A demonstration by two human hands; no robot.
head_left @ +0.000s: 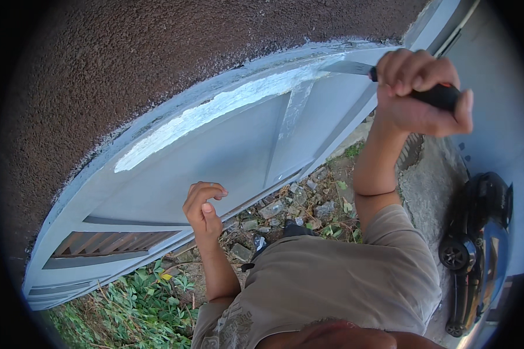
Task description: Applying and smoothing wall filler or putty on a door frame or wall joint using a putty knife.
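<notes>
My right hand is raised, its fingers wrapped round the black handle of a scraper. The scraper's flat metal blade points left, and its tip touches the upper frame of a pale blue-grey panelled door or shutter. Along that frame runs a long scraped patch, whiter and rougher than the paint around it. Lower and further left, my left hand hovers in front of the panel with fingers loosely curled, thumb apart and nothing visible in it.
A rough brown textured wall adjoins the frame. Below the panel lie loose stones and rubble, with leafy green plants at the lower left. A louvred vent sits in the panel. A dark car stands at the right.
</notes>
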